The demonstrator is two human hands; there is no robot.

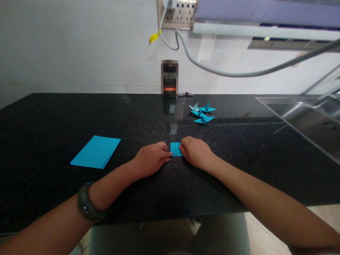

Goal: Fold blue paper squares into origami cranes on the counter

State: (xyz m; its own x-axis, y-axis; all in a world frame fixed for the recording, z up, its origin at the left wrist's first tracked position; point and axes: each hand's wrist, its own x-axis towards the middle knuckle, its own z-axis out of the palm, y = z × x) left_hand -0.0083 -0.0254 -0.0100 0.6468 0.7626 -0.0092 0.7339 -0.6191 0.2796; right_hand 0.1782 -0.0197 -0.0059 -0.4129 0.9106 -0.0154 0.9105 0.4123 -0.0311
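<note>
A small folded square of blue origami paper (pixel 175 149), with creases showing on it, lies flat on the dark countertop in front of me. At its left edge is my left hand (pixel 152 159), fingers curled together and a fingertip at the lower left corner. My right hand (pixel 196 151) covers the paper's right side, its fingers bent and pressed down on it. Part of the paper is hidden under those fingers. Beyond my hands stand several folded paper cranes (pixel 204 119), blue and one paler.
To the left lies a stack of blue paper sheets (pixel 95 153). A blurred upright phone-like object (pixel 169 78) leans at the wall, with a beaded string (pixel 186 94) beside it. A steel sink (pixel 313 117) is at the right. A grey cable (pixel 233 74) hangs from the socket panel (pixel 180 14).
</note>
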